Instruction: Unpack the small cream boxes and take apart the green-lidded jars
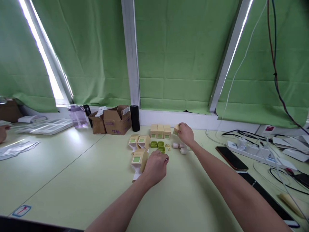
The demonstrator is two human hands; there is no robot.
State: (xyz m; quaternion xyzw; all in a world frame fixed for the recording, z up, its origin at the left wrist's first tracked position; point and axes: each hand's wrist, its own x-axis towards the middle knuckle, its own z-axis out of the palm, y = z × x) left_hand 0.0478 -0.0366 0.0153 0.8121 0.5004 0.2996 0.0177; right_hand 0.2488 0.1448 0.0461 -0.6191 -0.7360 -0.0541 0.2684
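Observation:
My right hand [186, 133] grips a small kraft-coloured box [177, 129] at the right end of a row of three closed boxes [160, 131]. My left hand [156, 166] is closed just in front of the small green square trays [154, 144]; whatever its fingertips hold is hidden. Left of it, an open box [138, 159] lies with its white flap toward me, and two more open boxes [144, 141] lie behind. Tiny yellow pieces [167, 147] sit beside the trays. Several small whitish cylinders [182, 150] lie below my right hand.
Along the back stand a cardboard box [117, 120], a black cylinder [135, 118] and a purple water bottle [77, 116]. To the right are a phone [231, 158], a power strip [260, 154], cables and a tablet [265, 196]. Another person's hand [3, 132] shows at far left.

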